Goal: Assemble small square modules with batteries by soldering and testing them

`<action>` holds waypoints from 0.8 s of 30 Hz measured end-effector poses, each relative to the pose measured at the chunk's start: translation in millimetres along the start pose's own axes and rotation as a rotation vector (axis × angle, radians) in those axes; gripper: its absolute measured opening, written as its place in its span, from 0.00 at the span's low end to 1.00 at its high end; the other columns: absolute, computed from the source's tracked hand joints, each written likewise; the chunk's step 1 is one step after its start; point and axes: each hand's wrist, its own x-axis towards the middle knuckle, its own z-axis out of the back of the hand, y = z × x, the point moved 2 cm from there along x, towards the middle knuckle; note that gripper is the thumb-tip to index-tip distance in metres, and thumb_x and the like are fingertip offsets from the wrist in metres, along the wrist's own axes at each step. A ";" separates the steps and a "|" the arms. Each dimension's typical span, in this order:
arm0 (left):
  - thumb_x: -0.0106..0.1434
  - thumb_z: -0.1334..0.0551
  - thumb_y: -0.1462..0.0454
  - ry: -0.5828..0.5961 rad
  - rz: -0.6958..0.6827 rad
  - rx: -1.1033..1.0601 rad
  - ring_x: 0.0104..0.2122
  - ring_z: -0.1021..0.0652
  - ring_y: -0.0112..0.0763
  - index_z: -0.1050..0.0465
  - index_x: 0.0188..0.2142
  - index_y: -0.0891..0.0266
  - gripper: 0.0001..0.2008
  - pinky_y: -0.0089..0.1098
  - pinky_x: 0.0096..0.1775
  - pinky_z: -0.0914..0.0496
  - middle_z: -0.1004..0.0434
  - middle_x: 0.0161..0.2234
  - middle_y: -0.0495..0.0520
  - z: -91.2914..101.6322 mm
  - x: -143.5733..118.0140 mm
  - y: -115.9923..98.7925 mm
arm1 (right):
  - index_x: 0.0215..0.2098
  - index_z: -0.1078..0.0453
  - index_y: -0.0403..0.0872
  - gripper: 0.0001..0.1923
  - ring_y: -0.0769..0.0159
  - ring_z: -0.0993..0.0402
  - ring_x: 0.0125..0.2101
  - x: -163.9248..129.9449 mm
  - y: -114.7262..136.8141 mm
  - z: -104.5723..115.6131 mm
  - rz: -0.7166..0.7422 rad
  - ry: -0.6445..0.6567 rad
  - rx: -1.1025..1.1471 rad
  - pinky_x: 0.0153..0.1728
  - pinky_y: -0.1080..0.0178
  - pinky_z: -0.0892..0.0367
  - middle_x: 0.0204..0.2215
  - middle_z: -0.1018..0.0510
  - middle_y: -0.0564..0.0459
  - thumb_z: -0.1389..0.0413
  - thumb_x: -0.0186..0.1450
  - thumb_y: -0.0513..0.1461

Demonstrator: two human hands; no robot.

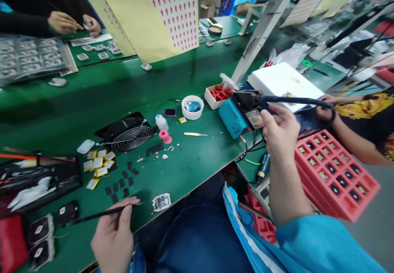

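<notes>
My left hand (113,234) is closed around slim black tweezers (101,213), whose thin metal tip points right. Just beyond that tip, an open white device housing with a small circuit board (161,202) lies near the bench edge. My right hand (280,131) is raised at the right, fingers closed on a black soldering iron (286,99). The iron's front end is at the black holder of a teal soldering station (235,119), and its exact tip is hidden. Small black pads (124,176) and yellow-edged battery cells (98,162) lie beyond my left hand.
A wire fan guard (132,138), white bottle (161,122), pink spool (165,136) and white round dish (192,108) stand mid-bench. Pink foam trays (338,170) are at right. A box of red parts (217,95) sits behind the station. Co-workers' hands show at upper left and right.
</notes>
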 end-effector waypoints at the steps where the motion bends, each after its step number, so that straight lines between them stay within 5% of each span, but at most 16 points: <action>1: 0.69 0.38 0.54 -0.074 -0.040 0.034 0.46 0.18 0.50 0.24 0.39 0.51 0.07 0.62 0.58 0.27 0.17 0.41 0.49 -0.3 0.5 -3.2 | 0.45 0.25 0.43 0.20 0.76 0.37 0.14 -19.5 2.4 -9.3 -0.016 0.035 0.023 0.16 0.71 0.43 0.18 0.26 0.59 0.35 0.64 0.50; 2: 0.68 0.36 0.55 -0.134 -0.116 0.050 0.41 0.18 0.46 0.23 0.34 0.54 0.08 0.56 0.53 0.23 0.17 0.38 0.50 -2.6 0.7 -9.0 | 0.41 0.23 0.44 0.18 0.75 0.35 0.16 -41.1 6.0 -21.6 -0.033 0.130 0.048 0.18 0.71 0.39 0.18 0.27 0.60 0.34 0.63 0.49; 5: 0.68 0.35 0.62 -0.050 -0.418 0.086 0.37 0.20 0.39 0.19 0.36 0.56 0.05 0.42 0.42 0.21 0.18 0.32 0.51 -21.7 -0.7 -33.5 | 0.47 0.22 0.46 0.19 0.75 0.33 0.19 -116.0 24.1 -70.2 -0.115 0.875 0.335 0.21 0.71 0.35 0.23 0.24 0.59 0.35 0.64 0.50; 7: 0.68 0.35 0.65 0.051 -0.544 0.132 0.37 0.20 0.37 0.18 0.40 0.53 0.06 0.39 0.40 0.22 0.18 0.31 0.51 -35.9 -3.7 -45.8 | 0.51 0.23 0.46 0.22 0.75 0.33 0.20 -156.2 37.5 -92.6 -0.130 1.119 0.480 0.22 0.70 0.35 0.26 0.23 0.58 0.36 0.65 0.51; 10: 0.68 0.34 0.65 0.151 -0.628 0.166 0.40 0.19 0.38 0.20 0.46 0.53 0.08 0.39 0.43 0.22 0.18 0.34 0.52 -45.6 -7.7 -50.1 | 0.41 0.21 0.46 0.15 0.75 0.31 0.21 -178.8 45.7 -107.3 -0.113 1.115 0.517 0.24 0.70 0.33 0.27 0.23 0.56 0.42 0.71 0.48; 14: 0.66 0.30 0.58 0.217 -0.562 0.260 0.49 0.20 0.43 0.28 0.57 0.57 0.22 0.45 0.51 0.24 0.19 0.48 0.58 -32.3 -7.6 -31.8 | 0.36 0.22 0.47 0.13 0.71 0.28 0.23 -158.6 31.0 -105.5 0.026 0.934 0.278 0.27 0.66 0.30 0.27 0.21 0.53 0.45 0.73 0.44; 18: 0.66 0.30 0.60 0.271 -0.533 0.242 0.51 0.21 0.42 0.29 0.50 0.58 0.16 0.46 0.54 0.25 0.19 0.50 0.59 -14.6 -11.8 -9.1 | 0.36 0.21 0.48 0.10 0.65 0.23 0.29 -145.3 8.1 -103.0 0.175 0.921 0.125 0.33 0.63 0.27 0.30 0.18 0.51 0.41 0.71 0.44; 24: 0.67 0.32 0.64 0.221 -0.563 0.245 0.51 0.21 0.39 0.32 0.37 0.59 0.08 0.42 0.52 0.27 0.17 0.48 0.56 -17.8 -20.2 0.4 | 0.37 0.20 0.51 0.06 0.61 0.18 0.35 -170.1 -7.0 -105.1 0.021 0.938 0.205 0.39 0.59 0.24 0.34 0.15 0.51 0.37 0.67 0.44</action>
